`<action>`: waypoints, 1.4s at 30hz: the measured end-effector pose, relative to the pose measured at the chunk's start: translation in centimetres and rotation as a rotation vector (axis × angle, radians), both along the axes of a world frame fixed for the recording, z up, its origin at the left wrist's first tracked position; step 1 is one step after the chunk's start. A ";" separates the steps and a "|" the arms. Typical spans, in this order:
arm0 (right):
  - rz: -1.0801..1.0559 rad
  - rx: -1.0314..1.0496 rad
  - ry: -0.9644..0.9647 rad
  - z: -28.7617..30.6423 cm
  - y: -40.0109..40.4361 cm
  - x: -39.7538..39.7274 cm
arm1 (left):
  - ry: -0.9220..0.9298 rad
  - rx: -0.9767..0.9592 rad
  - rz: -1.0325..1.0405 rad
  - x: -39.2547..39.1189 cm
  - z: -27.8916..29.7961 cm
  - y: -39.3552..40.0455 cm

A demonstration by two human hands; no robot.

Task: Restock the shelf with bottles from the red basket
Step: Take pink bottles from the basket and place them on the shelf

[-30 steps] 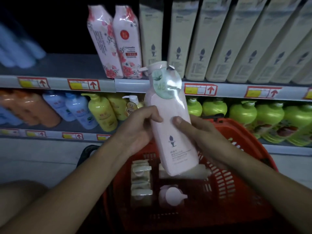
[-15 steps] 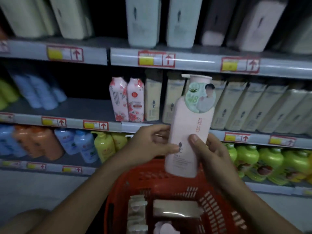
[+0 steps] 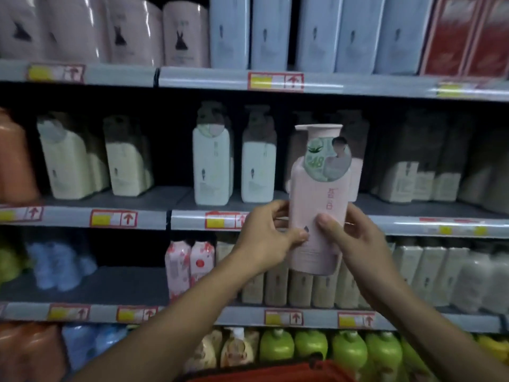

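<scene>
I hold a pale pink pump bottle (image 3: pixel 319 197) upright in front of the shelf (image 3: pixel 413 216), its round green tag near the neck. My left hand (image 3: pixel 268 235) grips its lower left side and my right hand (image 3: pixel 349 241) grips its lower right side, thumbs on the front. The bottle is level with the middle shelf, just right of two white pump bottles (image 3: pixel 234 164) and in front of a similar pink one. Only the rim of the red basket (image 3: pixel 264 373) shows at the bottom edge.
Cream bottles (image 3: pixel 91 161) stand at the left of the same shelf and grey packs (image 3: pixel 418 177) at the right. Pink and blue packs fill the shelf above. Floral pouches (image 3: pixel 190 266) and green bottles (image 3: pixel 349 351) sit on the lower shelves.
Both hands have lifted the pink bottle from above the basket up to the middle shelf's height. The view tilted upward, so the basket dropped almost out of frame.
</scene>
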State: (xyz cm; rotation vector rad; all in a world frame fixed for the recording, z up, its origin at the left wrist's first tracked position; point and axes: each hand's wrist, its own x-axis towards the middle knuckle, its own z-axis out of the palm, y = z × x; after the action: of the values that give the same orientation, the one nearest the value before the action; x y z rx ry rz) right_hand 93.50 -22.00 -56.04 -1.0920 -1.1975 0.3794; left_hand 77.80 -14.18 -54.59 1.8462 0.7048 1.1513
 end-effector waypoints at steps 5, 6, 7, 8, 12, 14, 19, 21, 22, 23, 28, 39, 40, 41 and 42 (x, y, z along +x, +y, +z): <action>-0.103 0.059 -0.165 5.1 5.4 3.8 | -0.088 0.058 0.099 4.9 5.0 5.6; -0.115 0.078 -0.182 5.8 6.7 4.4 | -0.093 0.064 0.106 5.6 5.6 6.7; -0.136 0.085 -0.198 6.3 7.9 5.1 | -0.094 0.071 0.113 6.3 5.9 7.7; -0.157 0.083 -0.213 6.7 9.2 5.7 | -0.094 0.077 0.122 7.0 6.2 8.6; -0.205 0.049 -0.313 6.5 13.2 7.8 | -0.086 0.056 0.172 9.2 5.5 11.4; -0.205 0.026 -0.328 5.6 14.2 8.3 | -0.053 0.063 0.207 9.9 4.7 12.4; -0.306 0.002 -0.346 4.2 16.3 9.5 | 0.021 0.095 0.221 11.1 3.7 13.6; -0.332 -0.026 -0.343 4.5 17.2 9.9 | 0.090 0.158 0.263 11.5 4.0 14.0; -0.347 -0.036 -0.347 4.5 17.5 9.9 | 0.127 0.187 0.294 11.7 4.1 14.1; -0.362 -0.040 -0.356 4.5 17.8 9.8 | 0.151 0.203 0.325 11.8 4.2 14.1; -0.438 -0.025 -0.362 3.3 18.2 8.7 | 0.176 0.254 0.438 12.3 3.7 14.0; -0.368 -0.018 -0.813 -1.0 13.6 8.5 | 0.402 0.532 0.291 10.0 0.8 10.2; -0.338 -0.017 -0.809 -1.0 13.7 8.6 | 0.430 0.532 0.290 10.1 0.6 10.2; -0.315 -0.023 -0.807 -0.9 13.7 8.5 | 0.457 0.536 0.308 10.2 0.4 10.4; -0.305 -0.043 -0.813 -0.7 13.7 8.4 | 0.470 0.539 0.327 10.3 0.4 10.6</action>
State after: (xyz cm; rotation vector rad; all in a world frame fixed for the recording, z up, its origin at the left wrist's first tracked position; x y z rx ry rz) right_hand 101.92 -8.34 -56.71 -1.5047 -1.6882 -0.3174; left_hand 88.14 -3.62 -54.19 2.5773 1.0655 1.2002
